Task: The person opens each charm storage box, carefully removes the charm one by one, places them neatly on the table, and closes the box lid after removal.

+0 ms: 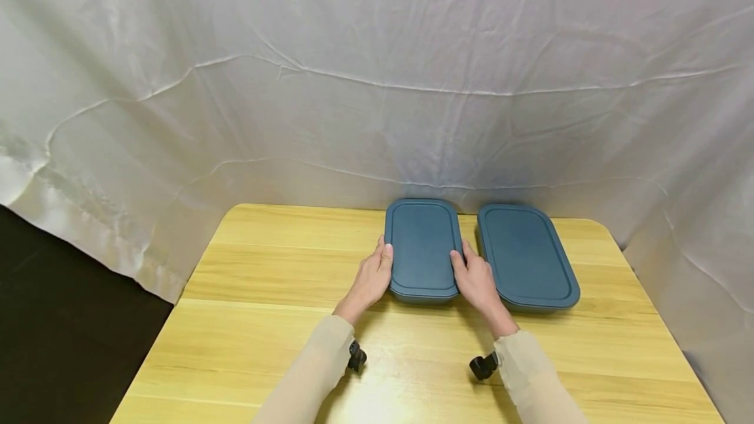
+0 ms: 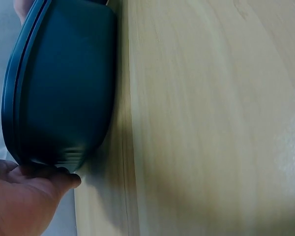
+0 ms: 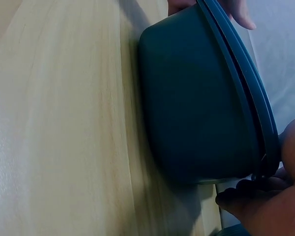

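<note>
Between my two hands stands a blue rectangular food container with a flat lid, close to the table's back edge. My left hand grips its left side, thumb on the lid's edge and fingers along the wall below. On the opposite side my right hand holds it the same way. Both wrist views show the container's dark, rounded wall and the lid's rim close up. A second blue lidded container sits just right of my right hand.
Light wooden table under everything. A pale grey curtain hangs behind its back edge and along the sides. Dark floor shows at the left. Small black cameras are strapped at both wrists.
</note>
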`<state>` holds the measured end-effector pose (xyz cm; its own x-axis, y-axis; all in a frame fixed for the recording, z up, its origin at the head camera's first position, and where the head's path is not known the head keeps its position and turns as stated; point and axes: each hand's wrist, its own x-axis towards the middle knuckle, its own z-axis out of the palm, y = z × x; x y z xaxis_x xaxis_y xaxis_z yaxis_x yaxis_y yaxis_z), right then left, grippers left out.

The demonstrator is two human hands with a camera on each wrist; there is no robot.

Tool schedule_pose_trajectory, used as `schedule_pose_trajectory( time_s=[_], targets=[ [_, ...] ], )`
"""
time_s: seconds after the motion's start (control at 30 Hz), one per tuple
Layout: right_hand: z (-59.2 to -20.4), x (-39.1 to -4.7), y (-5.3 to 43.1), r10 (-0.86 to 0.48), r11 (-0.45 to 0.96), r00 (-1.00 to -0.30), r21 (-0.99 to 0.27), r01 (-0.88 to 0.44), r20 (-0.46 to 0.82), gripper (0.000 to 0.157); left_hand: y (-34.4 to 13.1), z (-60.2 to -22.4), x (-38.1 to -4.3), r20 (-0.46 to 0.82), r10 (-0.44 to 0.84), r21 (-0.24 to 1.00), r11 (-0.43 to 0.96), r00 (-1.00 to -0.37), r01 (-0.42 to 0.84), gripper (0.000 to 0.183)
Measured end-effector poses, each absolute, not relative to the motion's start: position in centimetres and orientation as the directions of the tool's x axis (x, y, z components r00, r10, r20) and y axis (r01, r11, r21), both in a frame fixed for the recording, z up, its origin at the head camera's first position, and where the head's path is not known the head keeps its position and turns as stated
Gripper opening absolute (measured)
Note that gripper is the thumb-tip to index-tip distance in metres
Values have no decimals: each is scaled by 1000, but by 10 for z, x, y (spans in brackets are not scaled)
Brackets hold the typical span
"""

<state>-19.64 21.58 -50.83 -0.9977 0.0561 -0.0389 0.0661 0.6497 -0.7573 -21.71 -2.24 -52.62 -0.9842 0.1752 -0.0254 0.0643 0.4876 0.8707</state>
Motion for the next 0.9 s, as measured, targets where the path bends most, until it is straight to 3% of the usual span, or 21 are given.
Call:
schedule_pose_trajectory(
  time_s=[0.9],
  targets=[
    [-497, -198, 215, 59, 678, -998, -734, 34, 8, 64, -26, -517, -219, -16, 186, 869, 488, -982, 79, 63]
  ],
)
